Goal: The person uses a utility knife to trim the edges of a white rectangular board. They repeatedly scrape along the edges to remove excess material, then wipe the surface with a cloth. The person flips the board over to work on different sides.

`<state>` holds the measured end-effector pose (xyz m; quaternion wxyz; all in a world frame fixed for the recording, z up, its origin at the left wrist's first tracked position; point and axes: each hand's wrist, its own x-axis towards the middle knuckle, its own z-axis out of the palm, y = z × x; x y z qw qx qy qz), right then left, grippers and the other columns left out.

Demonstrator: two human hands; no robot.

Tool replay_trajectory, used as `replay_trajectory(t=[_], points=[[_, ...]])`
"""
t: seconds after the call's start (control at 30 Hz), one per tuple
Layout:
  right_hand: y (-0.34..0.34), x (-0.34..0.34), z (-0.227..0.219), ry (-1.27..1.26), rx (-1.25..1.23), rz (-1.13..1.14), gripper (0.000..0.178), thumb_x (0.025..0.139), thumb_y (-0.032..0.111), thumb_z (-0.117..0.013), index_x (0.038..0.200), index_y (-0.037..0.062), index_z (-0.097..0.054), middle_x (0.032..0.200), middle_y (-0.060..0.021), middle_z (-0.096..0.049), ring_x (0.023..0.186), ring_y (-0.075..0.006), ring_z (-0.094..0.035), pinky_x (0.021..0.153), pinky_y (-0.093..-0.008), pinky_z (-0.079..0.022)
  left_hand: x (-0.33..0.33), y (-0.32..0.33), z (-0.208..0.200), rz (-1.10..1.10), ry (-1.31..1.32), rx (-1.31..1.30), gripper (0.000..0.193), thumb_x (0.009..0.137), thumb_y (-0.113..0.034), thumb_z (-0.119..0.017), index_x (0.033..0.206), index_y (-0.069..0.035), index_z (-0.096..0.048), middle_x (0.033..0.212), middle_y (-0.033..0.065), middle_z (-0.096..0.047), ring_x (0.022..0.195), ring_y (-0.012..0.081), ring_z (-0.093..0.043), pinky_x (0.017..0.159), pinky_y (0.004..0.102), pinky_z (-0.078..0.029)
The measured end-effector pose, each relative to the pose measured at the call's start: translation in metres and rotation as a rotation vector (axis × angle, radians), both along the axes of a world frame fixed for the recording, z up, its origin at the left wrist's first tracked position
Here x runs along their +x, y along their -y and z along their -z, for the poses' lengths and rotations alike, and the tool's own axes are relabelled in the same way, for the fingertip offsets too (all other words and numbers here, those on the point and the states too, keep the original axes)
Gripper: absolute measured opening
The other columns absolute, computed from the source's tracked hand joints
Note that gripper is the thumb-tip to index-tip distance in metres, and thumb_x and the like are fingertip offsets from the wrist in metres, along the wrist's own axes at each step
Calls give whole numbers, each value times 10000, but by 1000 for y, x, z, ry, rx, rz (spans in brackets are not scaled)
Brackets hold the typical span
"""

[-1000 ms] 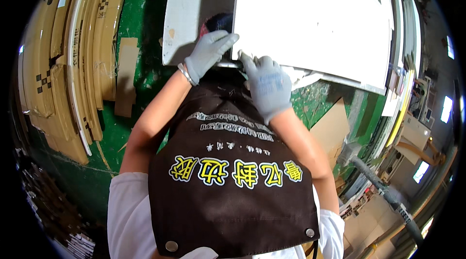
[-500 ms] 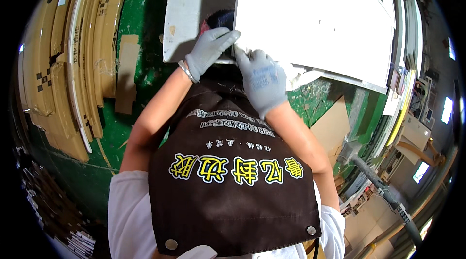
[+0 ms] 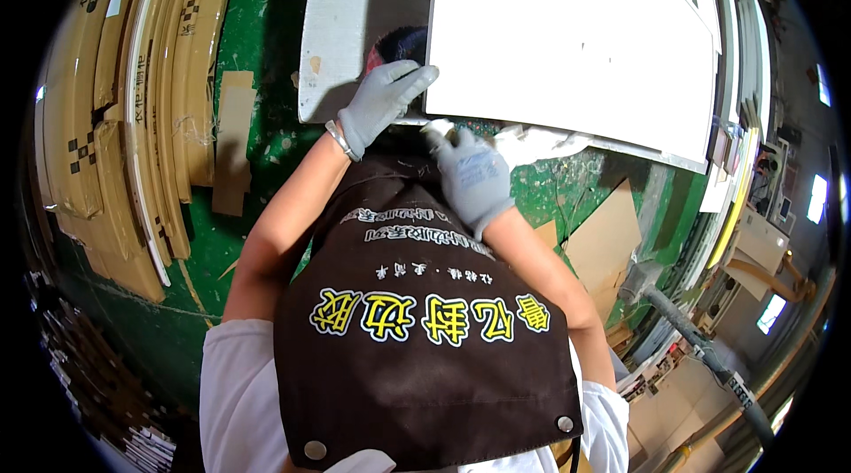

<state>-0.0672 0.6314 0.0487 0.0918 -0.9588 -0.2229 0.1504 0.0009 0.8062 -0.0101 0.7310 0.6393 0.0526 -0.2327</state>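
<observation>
Left hand (image 3: 383, 103): grey-gloved, fingers spread open and laid flat, fingertips touching the near left corner of the white panel (image 3: 567, 39); gripping nothing.
Right hand (image 3: 472, 173): grey-gloved, fingers curled loosely, pressing at the panel's near edge just right of the left hand; whether anything is pinched inside cannot be told.
White panel: large, flat, lying on the green desk (image 3: 266, 118), filling its far right part.
Grey board (image 3: 335, 30): lying flat just left of the panel, partly in shadow.
Cardboard stacks (image 3: 133, 118): along the desk's left edge.
Brown apron (image 3: 425, 340): worn below both forearms.
</observation>
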Motion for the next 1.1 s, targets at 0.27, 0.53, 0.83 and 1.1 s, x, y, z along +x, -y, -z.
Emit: replay_trajectory(t=[0.27,0.53,0.83,1.1], points=[[4,7,-43,-14,376,159,252,853,109,-627,1101,149,-649,853,-109,-607,752,-317,-626,642,-412,-499,-7,-12,0,18,-94,26,447,960,-494,-568,837,-70,-629,705,-49,-500,583,40,-413,519,210,-366],[-7,45,-18,73,277,90,178,860,149,-553,1029,142,-610,950,-127,-606,837,-314,-651,670,-401,-551,-22,-12,56,-82,-147,-84,349,1057,-282,-397,1009,-23,-626,918,6,-597,832,86,-525,746,253,-457],[-15,33,-22,70,290,-27,229,865,192,-568,1087,137,-585,981,-105,-594,884,-282,-655,693,-391,-538,-6,-32,110,43,-121,-428,420,1043,-344,-415,1129,21,-603,1065,108,-633,1009,199,-585,911,321,-459],[8,39,-9,99,230,-73,325,860,116,-534,1178,161,-582,954,-113,-629,865,-280,-638,706,-388,-533,-15,-15,62,-43,2,91,438,1029,-345,-450,1150,37,-624,1073,78,-647,974,154,-575,879,305,-465]])
